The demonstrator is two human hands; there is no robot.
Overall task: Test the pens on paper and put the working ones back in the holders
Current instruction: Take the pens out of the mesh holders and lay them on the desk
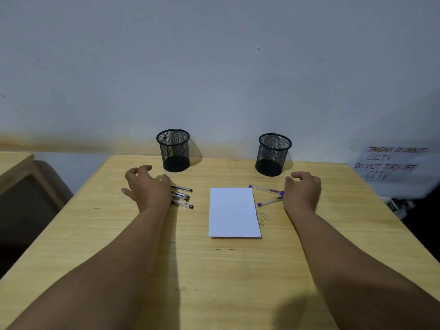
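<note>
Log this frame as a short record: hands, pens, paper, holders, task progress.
left hand: open, over the black-capped pens, no grip
right hand: open, beside the purple-capped pens, no grip
paper: blank, flat between the two pen groups
holders: two mesh cups, upright, no pens visible inside
table: wooden
progress: no pen tested yet

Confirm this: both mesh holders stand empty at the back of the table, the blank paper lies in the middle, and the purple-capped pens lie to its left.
Not quite. The purple-capped pens lie to the right of the paper, by the right hand; the black-capped pens are on its left. The head view shows this. The rest holds: both holders stand empty at the back, and the paper is blank.
</note>
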